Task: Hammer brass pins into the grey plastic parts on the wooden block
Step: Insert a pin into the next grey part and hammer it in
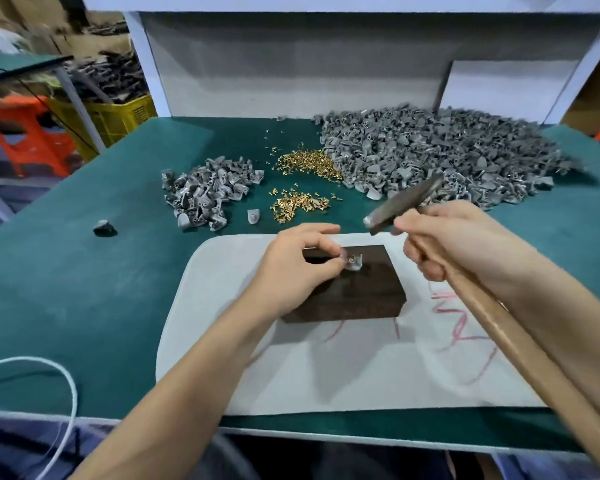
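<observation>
left hand [293, 268] – pinches grey plastic part [354, 264] by its left side, near far edge of wooden block [361, 296] | right hand [440, 244] – grips hammer [407, 204] handle, head raised above block, blurred | brass pin [351, 260] in part hard to make out

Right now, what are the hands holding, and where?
The right hand grips the hammer by its wooden handle, near the head. The left hand pinches the grey plastic part by its left side on the wooden block.

Reaching forward with both bare forearms, pinching the grey plastic part [354, 264] between thumb and fingertips of the left hand [291, 268], and gripping the hammer [499, 323] in the raised right hand [440, 240], fingers wrapped round its handle.
</observation>
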The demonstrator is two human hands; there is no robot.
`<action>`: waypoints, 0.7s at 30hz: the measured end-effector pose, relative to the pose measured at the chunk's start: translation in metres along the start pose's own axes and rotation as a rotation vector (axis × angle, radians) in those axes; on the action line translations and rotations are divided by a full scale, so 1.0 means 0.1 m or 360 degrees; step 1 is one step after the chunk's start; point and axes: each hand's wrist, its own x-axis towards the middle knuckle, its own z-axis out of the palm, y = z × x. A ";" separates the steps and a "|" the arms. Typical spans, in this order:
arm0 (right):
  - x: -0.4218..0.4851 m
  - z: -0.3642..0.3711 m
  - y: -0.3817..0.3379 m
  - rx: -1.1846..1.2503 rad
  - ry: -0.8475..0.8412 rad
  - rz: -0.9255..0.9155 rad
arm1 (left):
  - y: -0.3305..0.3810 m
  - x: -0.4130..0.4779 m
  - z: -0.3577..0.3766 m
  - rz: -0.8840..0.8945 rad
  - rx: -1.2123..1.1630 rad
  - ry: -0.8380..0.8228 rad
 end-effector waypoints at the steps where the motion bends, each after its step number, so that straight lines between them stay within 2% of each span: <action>1: -0.05 0.02 -0.02 -0.0229 -0.0011 -0.0046 | 0.00 -0.01 0.00 -0.0017 -0.0015 -0.0013; 4: -0.12 0.11 -0.08 -0.0720 -0.0047 -0.0157 | 0.00 0.00 0.00 -0.0052 -0.0005 -0.0034; 13: -0.09 0.33 -0.15 -0.1104 0.0039 -0.0189 | 0.00 0.00 0.02 -0.0147 -0.0170 -0.0002; 17: -0.17 0.26 -0.22 -0.1080 0.0033 -0.0122 | -0.02 -0.01 0.01 -0.0132 -0.0107 -0.0011; 21: -0.23 0.25 -0.32 -0.0976 0.0088 -0.0237 | -0.02 0.00 0.00 -0.0123 -0.0054 0.0003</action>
